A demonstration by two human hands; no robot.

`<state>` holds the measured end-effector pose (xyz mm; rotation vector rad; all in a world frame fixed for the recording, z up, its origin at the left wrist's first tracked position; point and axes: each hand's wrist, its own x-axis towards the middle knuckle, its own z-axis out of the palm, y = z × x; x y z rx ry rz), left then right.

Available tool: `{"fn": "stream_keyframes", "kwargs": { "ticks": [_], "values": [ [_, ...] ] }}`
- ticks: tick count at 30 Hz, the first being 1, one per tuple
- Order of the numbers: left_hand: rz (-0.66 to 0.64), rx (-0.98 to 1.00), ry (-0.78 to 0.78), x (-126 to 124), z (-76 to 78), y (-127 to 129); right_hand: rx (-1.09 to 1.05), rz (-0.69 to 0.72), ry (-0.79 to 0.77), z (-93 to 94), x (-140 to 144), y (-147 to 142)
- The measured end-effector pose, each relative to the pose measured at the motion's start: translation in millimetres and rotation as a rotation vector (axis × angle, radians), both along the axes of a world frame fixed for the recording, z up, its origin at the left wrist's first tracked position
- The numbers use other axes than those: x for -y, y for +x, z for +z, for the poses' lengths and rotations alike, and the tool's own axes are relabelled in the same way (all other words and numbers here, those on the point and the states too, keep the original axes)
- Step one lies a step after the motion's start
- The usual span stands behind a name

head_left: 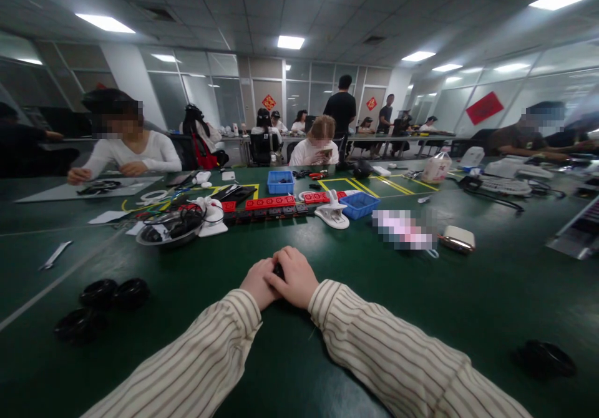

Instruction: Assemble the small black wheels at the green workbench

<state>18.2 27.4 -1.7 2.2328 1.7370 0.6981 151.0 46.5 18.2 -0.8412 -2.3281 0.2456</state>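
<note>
My left hand and my right hand meet over the green table, fingers curled together. Between them a bit of a small black object shows; the fingers hide most of it, so I cannot make out its kind. To the left lie several glossy black ring-shaped things, among them one black ring and a nearer one. Another black ring-shaped piece rests at the far right, near my right sleeve.
Beyond my hands are a red and black power strip, a white clip, blue trays and a round bowl of cables. A wrench lies left, a cream-coloured case right. People sit across the table.
</note>
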Motion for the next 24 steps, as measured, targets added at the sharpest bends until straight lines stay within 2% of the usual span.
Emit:
{"fn": "stream_keyframes", "kwargs": {
  "ticks": [3,6,13,18,21,24],
  "values": [
    [0.015,0.003,0.006,-1.4,0.8,-1.5,0.041,-0.127,0.027,-2.3,-0.5,-1.4],
    [-0.015,0.016,-0.012,-4.4,0.6,-9.7,0.055,-0.137,0.016,-3.6,-3.7,-0.3],
    [-0.134,0.033,-0.044,-10.5,-2.4,-27.8,-0.045,0.222,0.006,-1.1,-4.1,6.0],
    [-0.152,0.012,-0.054,-10.2,-6.0,-31.4,-0.082,0.348,0.021,1.5,6.8,3.7],
    [-0.131,0.002,-0.035,-6.2,-6.4,-28.4,-0.128,0.297,0.042,1.4,12.2,4.2],
    [-0.070,0.007,0.010,2.1,-5.3,-23.2,-0.186,0.101,0.045,-1.5,13.0,6.1]
  ]
}}
